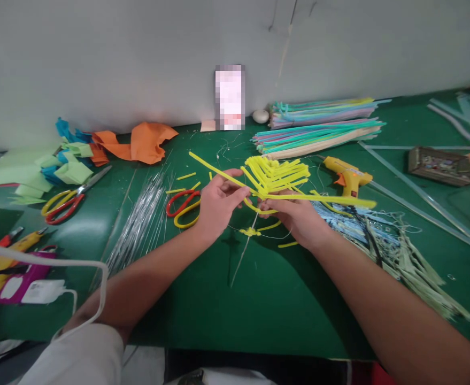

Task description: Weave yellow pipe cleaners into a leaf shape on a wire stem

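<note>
My left hand [217,203] pinches a long yellow strip [214,169] that runs up to the left from a bundle of yellow paper strips [277,175]. My right hand [294,215] grips the base of that bundle from below; another long yellow strip [339,200] sticks out to the right. A thin wire stem [243,251] with a small yellow knot hangs down beneath both hands onto the green table [235,305]. Short yellow offcuts lie around the hands.
Red and yellow scissors [183,207] lie just left of my left hand, beside a heap of thin wires [138,224]. A yellow glue gun [349,181], stacked coloured strips [323,128], more scissors [68,200], paper scraps and pliers [6,251] surround the work.
</note>
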Available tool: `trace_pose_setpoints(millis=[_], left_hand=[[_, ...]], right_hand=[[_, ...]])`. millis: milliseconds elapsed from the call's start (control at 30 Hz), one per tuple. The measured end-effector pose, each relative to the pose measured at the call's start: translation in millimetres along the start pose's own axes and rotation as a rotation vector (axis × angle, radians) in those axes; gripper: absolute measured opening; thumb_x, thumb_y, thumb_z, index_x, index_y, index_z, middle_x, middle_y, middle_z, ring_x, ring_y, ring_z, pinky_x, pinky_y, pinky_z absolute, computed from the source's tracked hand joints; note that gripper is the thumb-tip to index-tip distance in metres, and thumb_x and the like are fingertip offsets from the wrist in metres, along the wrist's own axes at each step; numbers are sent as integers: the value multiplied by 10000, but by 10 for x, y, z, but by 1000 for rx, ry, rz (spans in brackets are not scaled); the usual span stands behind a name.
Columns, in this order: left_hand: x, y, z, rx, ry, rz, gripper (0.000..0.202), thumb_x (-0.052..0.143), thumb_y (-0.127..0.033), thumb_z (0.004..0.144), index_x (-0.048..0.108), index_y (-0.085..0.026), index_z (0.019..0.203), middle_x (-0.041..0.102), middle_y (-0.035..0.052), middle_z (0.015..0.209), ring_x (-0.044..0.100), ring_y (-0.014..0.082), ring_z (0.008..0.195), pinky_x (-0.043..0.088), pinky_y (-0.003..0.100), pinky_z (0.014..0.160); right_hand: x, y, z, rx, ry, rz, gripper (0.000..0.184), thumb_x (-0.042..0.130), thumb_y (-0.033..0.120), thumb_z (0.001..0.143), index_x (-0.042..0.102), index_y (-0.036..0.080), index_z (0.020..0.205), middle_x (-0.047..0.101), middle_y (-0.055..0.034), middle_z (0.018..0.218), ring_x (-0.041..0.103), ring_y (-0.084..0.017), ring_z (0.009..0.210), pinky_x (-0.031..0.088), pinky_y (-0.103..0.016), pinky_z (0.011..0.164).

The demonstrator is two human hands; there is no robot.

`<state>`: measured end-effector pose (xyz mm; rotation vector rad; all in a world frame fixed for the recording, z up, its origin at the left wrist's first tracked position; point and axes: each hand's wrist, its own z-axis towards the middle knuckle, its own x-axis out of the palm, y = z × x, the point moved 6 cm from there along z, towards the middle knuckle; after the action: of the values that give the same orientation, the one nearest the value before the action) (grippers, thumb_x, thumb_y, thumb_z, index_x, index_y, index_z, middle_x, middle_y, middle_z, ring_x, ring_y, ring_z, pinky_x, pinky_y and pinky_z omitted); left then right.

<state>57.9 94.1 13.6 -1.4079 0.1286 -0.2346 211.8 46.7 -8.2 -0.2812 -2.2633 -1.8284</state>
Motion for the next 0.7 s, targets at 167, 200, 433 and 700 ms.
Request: trace_pose_setpoints(millis=[167,200,433,700], left_hand=[[-8,-29,5,-9,-16,-55,319,726,-244,747,600,-195,1036,662,-17,703,639,100,571,496,199,475],[5,-30,-5,-16,-7,-56,314,725,-244,748,600,-193,1031,661,-16,697,637,101,570,495,200,474],[207,-32,-144,-85,171,3,317,736,-205,723,591,-174,1003,659,-15,708,648,105,541,515,200,480],[290,-5,-211,-105,287,73,302,719,-203,751,600,-174,1028,657,-4,741,658,110,560,541,214,525]], right_hand=[[-57,128,-17,94,225,141,289,678,300,629,736,197,893,744,-94,947,680,-284,919,530,-427,789],[-105,136,5,110,207,158,297,664,314,625,734,193,887,745,-103,953,684,-295,896,535,-438,769],[-464,163,78,118,-184,77,260,711,491,708,712,235,755,736,-35,809,678,-227,769,529,-328,636],[-642,210,69,151,-71,-255,363,889,366,499,767,221,809,735,-31,795,645,-179,696,496,-307,649]])
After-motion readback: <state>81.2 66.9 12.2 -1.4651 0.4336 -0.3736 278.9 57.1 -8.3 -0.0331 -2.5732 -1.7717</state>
